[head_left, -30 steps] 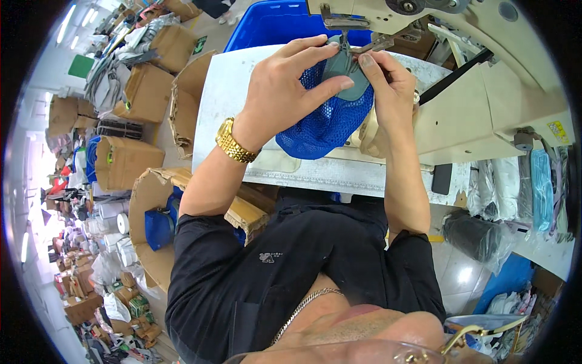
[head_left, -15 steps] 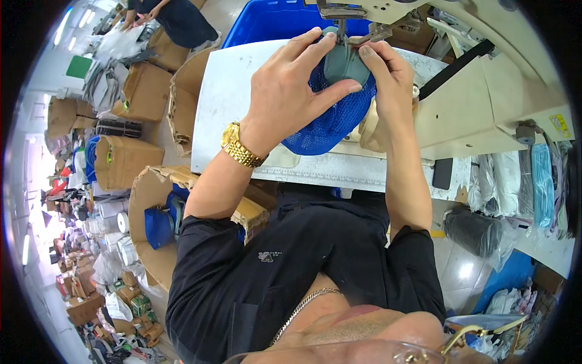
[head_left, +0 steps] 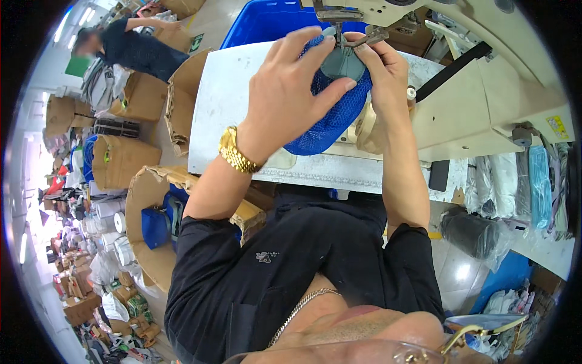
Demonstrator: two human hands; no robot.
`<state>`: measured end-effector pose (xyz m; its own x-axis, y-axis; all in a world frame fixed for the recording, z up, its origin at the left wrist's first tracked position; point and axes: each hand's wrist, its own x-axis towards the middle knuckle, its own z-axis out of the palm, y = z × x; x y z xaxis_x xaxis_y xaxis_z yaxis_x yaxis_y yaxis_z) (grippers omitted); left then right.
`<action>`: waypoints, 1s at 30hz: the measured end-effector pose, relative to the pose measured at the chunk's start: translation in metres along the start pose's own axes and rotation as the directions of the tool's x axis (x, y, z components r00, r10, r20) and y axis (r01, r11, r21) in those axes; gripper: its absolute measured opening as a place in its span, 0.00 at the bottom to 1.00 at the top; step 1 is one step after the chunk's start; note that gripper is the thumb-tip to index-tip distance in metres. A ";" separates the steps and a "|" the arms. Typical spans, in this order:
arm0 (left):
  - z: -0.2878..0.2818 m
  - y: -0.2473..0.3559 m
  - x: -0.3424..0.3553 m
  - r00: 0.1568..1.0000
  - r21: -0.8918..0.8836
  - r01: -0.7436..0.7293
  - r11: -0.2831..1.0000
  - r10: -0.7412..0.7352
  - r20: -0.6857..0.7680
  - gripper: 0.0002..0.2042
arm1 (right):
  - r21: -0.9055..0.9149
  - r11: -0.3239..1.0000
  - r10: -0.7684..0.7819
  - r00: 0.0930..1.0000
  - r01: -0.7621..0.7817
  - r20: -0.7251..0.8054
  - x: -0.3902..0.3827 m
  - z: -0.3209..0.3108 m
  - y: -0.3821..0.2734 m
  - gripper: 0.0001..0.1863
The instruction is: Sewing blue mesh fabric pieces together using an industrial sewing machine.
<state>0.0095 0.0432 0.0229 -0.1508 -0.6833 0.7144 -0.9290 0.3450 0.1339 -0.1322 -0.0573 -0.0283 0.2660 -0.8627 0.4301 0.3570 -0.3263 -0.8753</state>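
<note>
A blue mesh fabric piece [head_left: 332, 124] with a grey-green fabric panel [head_left: 344, 65] lies under the needle and presser foot [head_left: 339, 37] of a sewing machine [head_left: 485, 103]. Across its left side rests my left hand [head_left: 290, 82], fingers spread and curved, the thumb stretched over the mesh by the panel's lower edge. At the panel's right edge, close to the presser foot, my right hand [head_left: 385, 70] pinches the work between thumb and fingers. The fingertips of my right hand are partly hidden by machine parts. Whether the piece is a bag or a cap cannot be made out.
A white worktable [head_left: 224, 91] carries the machine, with a blue crate [head_left: 248, 24] behind it. Cardboard boxes [head_left: 148, 230] stand at left, one with blue items inside. Plastic-wrapped goods [head_left: 479, 233] lie at right. Another person [head_left: 142, 48] stands at far left.
The work has turned slightly under the needle, and less of the grey-green panel shows. My hands have shifted a little with it. The other person has moved leftward and straightened an arm.
</note>
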 end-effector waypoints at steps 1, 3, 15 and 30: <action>0.000 0.005 -0.001 1.000 -0.014 0.025 1.000 -0.025 0.012 0.27 | 0.002 1.000 0.009 1.000 -0.009 0.002 0.000 -0.001 0.001 0.08; 0.003 0.007 -0.004 0.999 -0.014 0.033 0.999 -0.033 -0.027 0.26 | -0.003 1.000 -0.005 1.000 0.005 0.000 -0.001 0.000 0.003 0.09; 0.018 -0.011 -0.006 0.990 -0.132 -0.009 0.991 -0.009 -0.138 0.23 | 0.028 0.955 -0.298 0.952 0.296 0.076 -0.018 -0.006 -0.032 0.15; 0.012 -0.038 0.004 0.999 -0.312 -0.040 0.949 0.030 -0.035 0.23 | -0.475 0.667 -0.648 0.762 0.575 0.013 -0.033 -0.108 -0.161 0.15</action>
<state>0.0405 0.0196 0.0124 -0.1671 -0.6497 0.7416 -0.7702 0.5556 0.3132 -0.2948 -0.0183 0.0743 -0.0169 -0.4410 0.8973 -0.0344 -0.8967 -0.4414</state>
